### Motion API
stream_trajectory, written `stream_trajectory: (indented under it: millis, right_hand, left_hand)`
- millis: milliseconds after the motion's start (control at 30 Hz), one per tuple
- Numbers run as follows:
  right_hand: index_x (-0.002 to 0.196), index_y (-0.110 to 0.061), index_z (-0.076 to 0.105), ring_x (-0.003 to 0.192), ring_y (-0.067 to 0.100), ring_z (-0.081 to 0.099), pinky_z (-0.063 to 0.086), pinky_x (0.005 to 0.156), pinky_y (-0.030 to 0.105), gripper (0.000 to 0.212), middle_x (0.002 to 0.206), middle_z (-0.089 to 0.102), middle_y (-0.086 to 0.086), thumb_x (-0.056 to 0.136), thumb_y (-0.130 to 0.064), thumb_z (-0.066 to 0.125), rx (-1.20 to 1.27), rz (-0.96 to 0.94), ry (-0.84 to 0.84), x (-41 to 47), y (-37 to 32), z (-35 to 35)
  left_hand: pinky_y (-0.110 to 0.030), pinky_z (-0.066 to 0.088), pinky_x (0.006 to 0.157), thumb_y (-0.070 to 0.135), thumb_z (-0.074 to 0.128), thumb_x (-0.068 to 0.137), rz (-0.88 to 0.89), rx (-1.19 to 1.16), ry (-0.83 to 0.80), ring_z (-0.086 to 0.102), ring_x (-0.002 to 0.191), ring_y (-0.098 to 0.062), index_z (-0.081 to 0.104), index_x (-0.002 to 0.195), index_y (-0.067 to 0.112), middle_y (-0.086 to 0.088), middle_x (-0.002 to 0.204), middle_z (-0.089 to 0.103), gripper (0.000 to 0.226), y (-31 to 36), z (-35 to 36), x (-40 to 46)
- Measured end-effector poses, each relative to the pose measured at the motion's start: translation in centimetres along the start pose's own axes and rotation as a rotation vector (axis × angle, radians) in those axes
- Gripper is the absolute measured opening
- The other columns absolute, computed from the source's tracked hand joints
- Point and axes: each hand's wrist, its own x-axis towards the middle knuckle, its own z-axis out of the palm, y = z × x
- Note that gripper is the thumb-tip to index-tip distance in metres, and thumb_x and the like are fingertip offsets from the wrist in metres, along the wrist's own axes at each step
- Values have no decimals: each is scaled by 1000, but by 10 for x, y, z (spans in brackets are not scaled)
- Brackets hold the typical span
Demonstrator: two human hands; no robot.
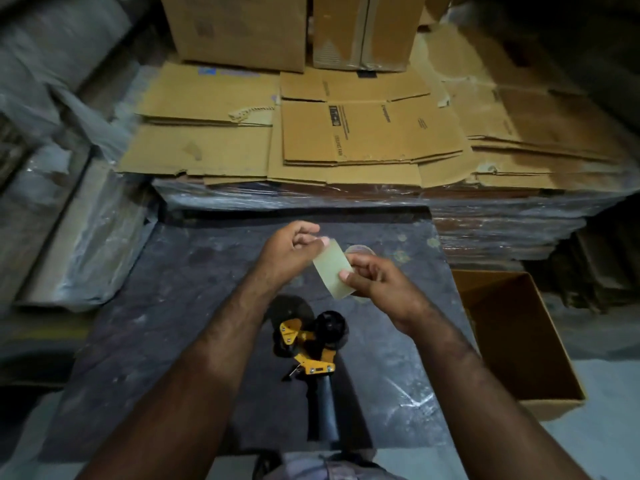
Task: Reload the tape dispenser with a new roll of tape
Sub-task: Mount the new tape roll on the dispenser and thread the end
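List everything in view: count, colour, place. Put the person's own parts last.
tape roll: one, pale yellowish, held up over the mat
tape dispenser: one, yellow and black, lying on the mat, spool bare
mat: one, dark, underneath
flattened cartons: many, brown, stacked behind the mat
upright boxes: two, brown, rear
open box: one, brown, right of the mat
left hand: one, pinching the tape's end
right hand: one, gripping the roll

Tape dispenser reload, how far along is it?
Early. The tape dispenser lies on the dark table with its black hub bare, so any old roll is off. The left hand and right hand hold the new tape roll. Mounting and threading remain.
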Motion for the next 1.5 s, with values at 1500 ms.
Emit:
stream_trajectory:
  millis: [1500]
  right_hand:
    - [87,-25,68,83,15,69,58,76,49,28,93,69,-1,78,-51,75,-309,-63,272,-58,-7,116]
  left_hand:
    - [-33,60,74,11,75,88,6,24,-188,74,79,-18,71,89,9,-15,91,77,5,-21,-109,-91]
